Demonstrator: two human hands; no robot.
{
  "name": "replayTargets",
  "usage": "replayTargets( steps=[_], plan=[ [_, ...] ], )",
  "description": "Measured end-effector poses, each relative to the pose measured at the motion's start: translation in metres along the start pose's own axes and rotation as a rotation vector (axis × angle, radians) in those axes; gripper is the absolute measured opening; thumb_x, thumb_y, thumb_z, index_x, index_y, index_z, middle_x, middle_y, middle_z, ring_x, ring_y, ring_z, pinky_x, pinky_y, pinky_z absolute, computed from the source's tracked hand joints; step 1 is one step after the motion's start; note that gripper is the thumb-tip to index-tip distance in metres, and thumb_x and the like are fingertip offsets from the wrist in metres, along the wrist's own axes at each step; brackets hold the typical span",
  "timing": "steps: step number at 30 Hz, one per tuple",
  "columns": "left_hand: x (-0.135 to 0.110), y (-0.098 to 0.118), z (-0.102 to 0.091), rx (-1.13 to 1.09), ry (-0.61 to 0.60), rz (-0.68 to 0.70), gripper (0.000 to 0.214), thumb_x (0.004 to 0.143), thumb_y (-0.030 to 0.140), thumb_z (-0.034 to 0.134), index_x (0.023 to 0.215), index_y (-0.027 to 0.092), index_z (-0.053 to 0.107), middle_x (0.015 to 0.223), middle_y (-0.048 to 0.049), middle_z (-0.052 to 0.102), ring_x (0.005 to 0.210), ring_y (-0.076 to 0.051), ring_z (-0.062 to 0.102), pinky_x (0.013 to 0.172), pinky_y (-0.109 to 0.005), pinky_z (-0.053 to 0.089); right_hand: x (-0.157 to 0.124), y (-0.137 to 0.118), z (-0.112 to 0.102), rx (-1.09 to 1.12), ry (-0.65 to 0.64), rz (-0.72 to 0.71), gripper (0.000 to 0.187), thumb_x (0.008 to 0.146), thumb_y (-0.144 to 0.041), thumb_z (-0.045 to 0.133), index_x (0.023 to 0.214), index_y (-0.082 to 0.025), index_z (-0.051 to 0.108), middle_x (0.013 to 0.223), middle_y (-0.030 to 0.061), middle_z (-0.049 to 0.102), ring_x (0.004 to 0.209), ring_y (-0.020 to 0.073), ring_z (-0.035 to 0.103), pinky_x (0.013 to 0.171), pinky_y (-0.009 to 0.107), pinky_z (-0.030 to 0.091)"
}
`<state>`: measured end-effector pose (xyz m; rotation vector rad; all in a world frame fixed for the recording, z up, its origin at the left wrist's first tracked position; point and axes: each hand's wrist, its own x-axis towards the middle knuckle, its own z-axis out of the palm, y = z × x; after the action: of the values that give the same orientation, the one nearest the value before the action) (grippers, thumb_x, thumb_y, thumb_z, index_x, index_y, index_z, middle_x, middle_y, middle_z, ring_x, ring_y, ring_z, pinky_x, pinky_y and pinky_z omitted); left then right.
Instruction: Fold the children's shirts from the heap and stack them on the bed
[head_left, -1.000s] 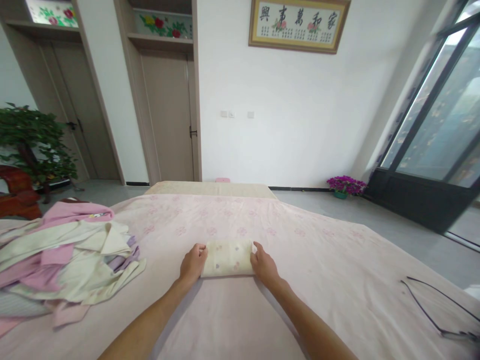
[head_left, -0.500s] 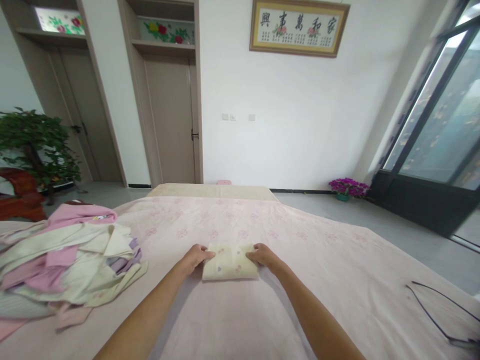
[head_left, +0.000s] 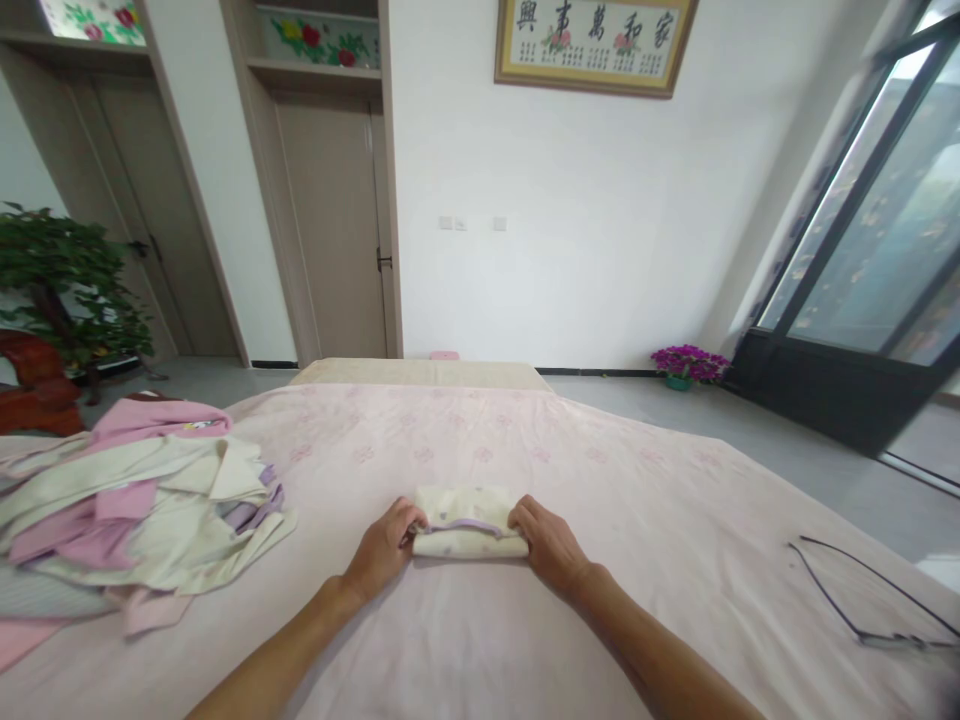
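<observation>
In the head view, both your forearms reach forward from the lower edge, low over the pink sheet [head_left: 637,500], slanting inward toward each other. Your left hand [head_left: 385,548] sits at the left end of the cream bundle [head_left: 471,546] of folded, printed fabric, its fingers curled in and pinching that end. Your right hand [head_left: 553,545] mirrors it at the opposite end, back of the hand upward, its fingers bent and grasping the fabric there. The cream bundle lies on the pink sheet between your two hands, a purple edge [head_left: 471,523] running across it. Well off to your left is a heap of clothes [head_left: 157,490]; well off to your right lie the glasses [head_left: 883,638]
</observation>
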<state>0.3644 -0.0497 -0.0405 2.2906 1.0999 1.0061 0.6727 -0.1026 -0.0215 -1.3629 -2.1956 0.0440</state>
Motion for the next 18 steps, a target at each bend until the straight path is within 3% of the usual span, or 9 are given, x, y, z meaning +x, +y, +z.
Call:
replayTargets(
  steps=[4, 8, 13, 18],
  plan=[
    [-0.017, 0.003, -0.007, -0.046, -0.055, 0.013, 0.03, 0.082, 0.007, 0.043, 0.101, 0.023, 0.06, 0.098, -0.0035, 0.057, 0.09, -0.016, 0.059, 0.082, -0.027, 0.048, -0.013, 0.0, -0.008, -0.034, -0.087, -0.045, 0.031, 0.078, -0.002, 0.04, 0.093, -0.022, 0.057, 0.093, 0.004, 0.059, 0.084, 0.0174, 0.053, 0.076, 0.028, 0.04],
    [-0.015, 0.008, -0.019, -0.095, -0.057, -0.018, 0.03, 0.085, 0.013, 0.048, 0.11, 0.022, 0.06, 0.11, -0.0057, 0.056, 0.091, -0.016, 0.06, 0.082, -0.027, 0.05, -0.012, -0.007, -0.023, 0.012, -0.048, -0.057, 0.048, 0.065, 0.003, 0.042, 0.103, -0.022, 0.057, 0.101, 0.0054, 0.059, 0.095, 0.0194, 0.053, 0.083, 0.03, 0.042],
    [-0.004, 0.011, -0.015, -0.048, -0.036, -0.058, 0.018, 0.082, 0.015, 0.051, 0.092, 0.02, 0.064, 0.095, -0.0037, 0.058, 0.082, -0.015, 0.059, 0.076, -0.027, 0.048, -0.004, -0.019, -0.021, 0.017, -0.087, -0.095, 0.033, 0.077, -0.006, 0.049, 0.103, -0.023, 0.059, 0.1, 0.0048, 0.059, 0.092, 0.0191, 0.053, 0.079, 0.03, 0.042],
    [0.0, 0.026, -0.009, -0.015, 0.06, -0.106, 0.014, 0.081, 0.013, 0.049, 0.087, 0.019, 0.059, 0.085, -0.001, 0.06, 0.078, -0.015, 0.058, 0.074, -0.025, 0.046, -0.005, -0.013, -0.01, 0.096, -0.003, 0.052, 0.021, 0.082, -0.007, 0.045, 0.09, -0.021, 0.059, 0.089, 0.0028, 0.057, 0.081, 0.0154, 0.054, 0.072, 0.027, 0.042]
  ],
)
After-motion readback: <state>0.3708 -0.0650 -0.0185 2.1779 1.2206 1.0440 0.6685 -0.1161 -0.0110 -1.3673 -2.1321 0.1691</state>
